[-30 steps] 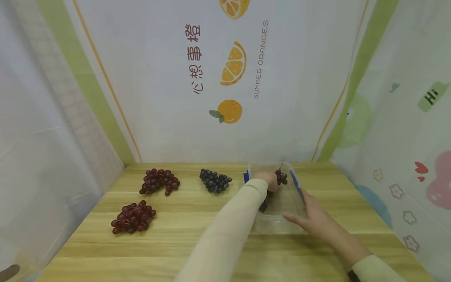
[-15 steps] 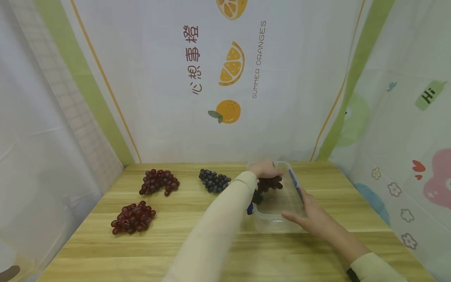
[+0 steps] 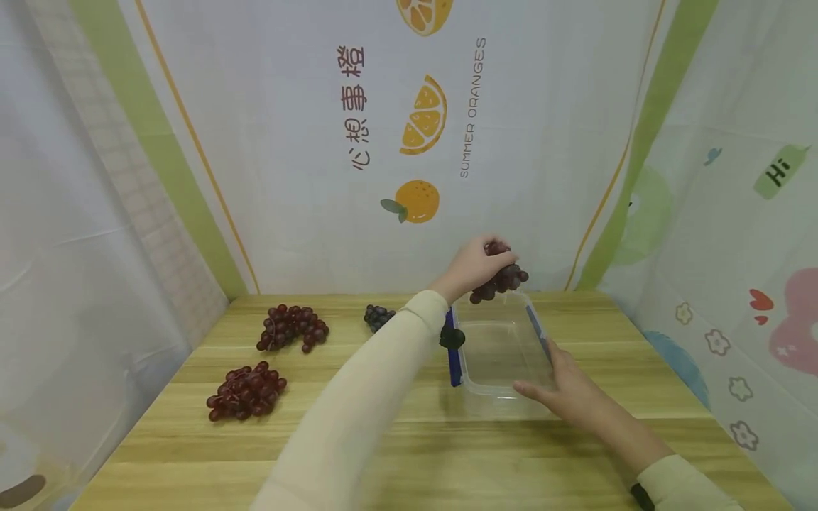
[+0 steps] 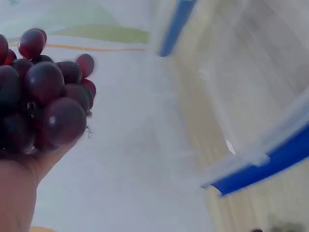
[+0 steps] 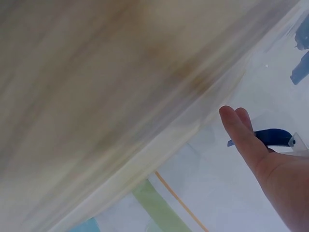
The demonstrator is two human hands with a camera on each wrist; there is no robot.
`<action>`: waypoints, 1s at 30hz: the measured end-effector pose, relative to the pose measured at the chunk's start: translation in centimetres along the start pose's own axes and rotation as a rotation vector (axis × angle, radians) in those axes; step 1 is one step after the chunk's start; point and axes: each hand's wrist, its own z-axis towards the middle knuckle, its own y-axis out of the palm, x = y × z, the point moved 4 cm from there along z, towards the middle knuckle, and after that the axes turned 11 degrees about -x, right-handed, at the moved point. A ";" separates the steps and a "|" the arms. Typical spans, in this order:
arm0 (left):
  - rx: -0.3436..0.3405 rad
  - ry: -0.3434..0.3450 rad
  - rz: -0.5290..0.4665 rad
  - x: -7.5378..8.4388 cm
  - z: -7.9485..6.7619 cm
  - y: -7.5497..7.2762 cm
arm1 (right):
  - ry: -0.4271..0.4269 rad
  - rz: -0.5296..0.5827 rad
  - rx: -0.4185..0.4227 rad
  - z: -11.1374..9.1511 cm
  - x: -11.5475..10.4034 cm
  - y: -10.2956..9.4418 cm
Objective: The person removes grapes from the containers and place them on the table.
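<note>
Above the far end of a clear plastic container (image 3: 495, 389), my left hand (image 3: 474, 265) holds a bunch of dark red grapes (image 3: 501, 282) in its fingers and thumb. The left wrist view has the same grapes (image 4: 48, 92) up close, apart from the container. Along the container's right side lie the fairly straight fingers of my right hand (image 3: 575, 397), with the thumb by the near corner. In the right wrist view, those fingers (image 5: 246, 145) extend beside a blue latch (image 5: 274, 137). Another blue latch (image 3: 455, 367) hangs along the container's left side.
Two bunches of red grapes, one farther back (image 3: 292, 327) and one nearer (image 3: 248, 392), lie on the left of the wooden table (image 3: 383, 454). Blue-black grapes (image 3: 378, 317) sit mid-table, partly hidden by my left sleeve. A printed curtain (image 3: 307, 234) hangs behind.
My left hand has risen out of the container and moved toward its far end, lifting the red grapes. My right hand has stayed at the container's right side.
</note>
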 end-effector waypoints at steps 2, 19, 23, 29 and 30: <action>0.051 0.025 0.017 1.2 -0.3 -0.9 | 0.004 -0.003 -0.005 0.0 -0.1 0.0; 0.153 0.059 0.262 7.3 -4.3 -6.5 | 0.016 -0.036 -0.005 0.2 -0.4 -0.1; 0.201 0.059 0.316 7.8 -5.0 -7.4 | 0.015 -0.047 -0.002 0.0 -0.5 -0.1; 0.235 0.050 0.360 8.5 -5.9 -8.3 | 0.009 -0.049 -0.001 -0.3 -0.9 -0.2; 0.238 0.049 0.367 8.6 -6.1 -8.5 | 0.007 -0.046 -0.002 -0.3 -0.9 -0.2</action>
